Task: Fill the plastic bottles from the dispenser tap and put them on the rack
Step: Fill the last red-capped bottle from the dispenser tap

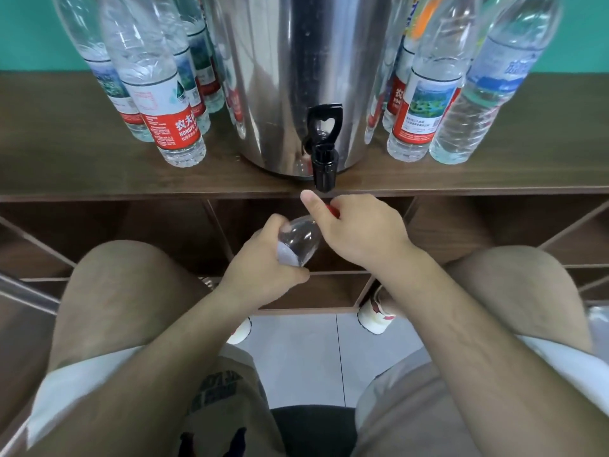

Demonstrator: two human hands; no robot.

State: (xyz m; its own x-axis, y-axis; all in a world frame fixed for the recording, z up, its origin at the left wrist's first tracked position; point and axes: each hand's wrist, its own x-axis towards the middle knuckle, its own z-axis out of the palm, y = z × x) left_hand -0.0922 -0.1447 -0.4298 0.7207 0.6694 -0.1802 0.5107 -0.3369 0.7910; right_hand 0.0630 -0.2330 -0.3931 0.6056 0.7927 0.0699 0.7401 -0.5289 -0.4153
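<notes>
A steel dispenser (296, 61) stands on the brown rack top (99, 179), its black tap (324, 156) hanging over the front edge. Just below the tap my left hand (267, 262) grips the body of a clear plastic bottle (300, 239), which tilts up toward the tap. My right hand (356, 225) pinches the bottle's red cap (333, 211) at the neck, thumb pointing up. Most of the bottle is hidden by both hands.
Several labelled water bottles stand left (164, 107) and right (425, 100) of the dispenser on the rack top. Open wooden compartments (99, 232) lie under the top. My knees flank the hands, and white shoes (375, 311) rest on the grey tiled floor.
</notes>
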